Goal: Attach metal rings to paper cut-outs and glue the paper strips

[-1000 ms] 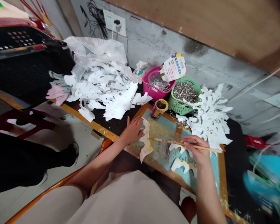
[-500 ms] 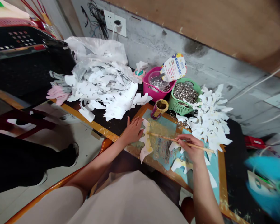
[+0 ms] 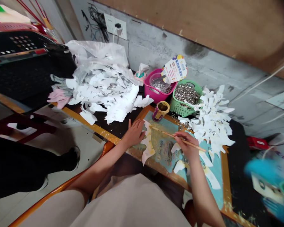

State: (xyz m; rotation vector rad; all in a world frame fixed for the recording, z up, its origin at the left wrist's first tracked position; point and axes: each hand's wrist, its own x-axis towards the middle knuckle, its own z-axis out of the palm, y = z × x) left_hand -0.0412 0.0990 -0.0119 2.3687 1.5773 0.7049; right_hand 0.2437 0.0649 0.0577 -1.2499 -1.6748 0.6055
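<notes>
My left hand point(image 3: 134, 132) lies flat, fingers spread, against the left edge of a white cut-out piece point(image 3: 147, 148) with a wavy outline and yellowish smears. In my right hand point(image 3: 188, 145) is a thin wooden brush point(image 3: 164, 131), gripped near its middle, its tip touching the upper part of that piece. Beneath them is a blue, glue-stained sheet point(image 3: 171, 124) on a wood-edged board. An open can point(image 3: 161, 111) with a yellow-crusted rim stands just behind the piece. Several smeared cut-outs point(image 3: 180, 166) lie below and around my right hand.
A big heap of white cut-outs point(image 3: 109, 85) spills from a plastic bag at the left. Pink point(image 3: 153, 93) and green point(image 3: 183, 108) baskets hold metal rings by the wall. More cut-outs with rings point(image 3: 213, 116) pile up at right. A blurred blue fan point(image 3: 265, 173) is at far right.
My right hand has moved the brush up and slightly left, so its tip has slid from the middle of the white piece toward its top. My left hand stays in place.
</notes>
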